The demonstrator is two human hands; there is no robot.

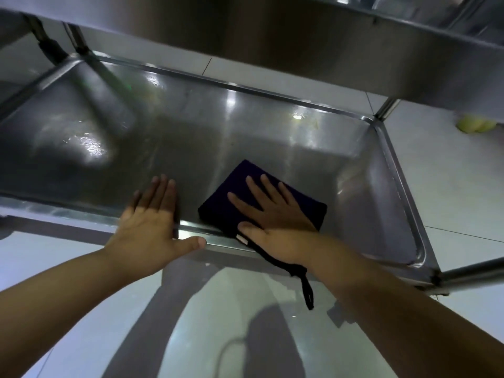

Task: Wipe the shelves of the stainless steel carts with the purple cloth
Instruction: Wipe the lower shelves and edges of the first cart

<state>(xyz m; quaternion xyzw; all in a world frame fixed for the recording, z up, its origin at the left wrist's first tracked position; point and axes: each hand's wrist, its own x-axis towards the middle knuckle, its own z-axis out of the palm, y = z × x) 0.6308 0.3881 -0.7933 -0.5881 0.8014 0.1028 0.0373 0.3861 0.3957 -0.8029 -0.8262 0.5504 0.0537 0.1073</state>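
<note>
cloth: folded purple cloth (261, 197), soft, light; press flat on steel cart shelf (191, 132)
right hand (275, 214): flat, fingers spread, pressing cloth
left hand (152, 222): flat, holds nothing

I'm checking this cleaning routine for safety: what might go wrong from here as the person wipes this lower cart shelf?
The purple cloth has a dark loop hanging over the shelf's front rim; it might snag there. The upper shelf hangs close overhead, so leaning in risks a bumped head. The left hand rests flat on a shelf that looks wet and could slip. The right hand only presses flat, so the cloth may slide out.
</note>
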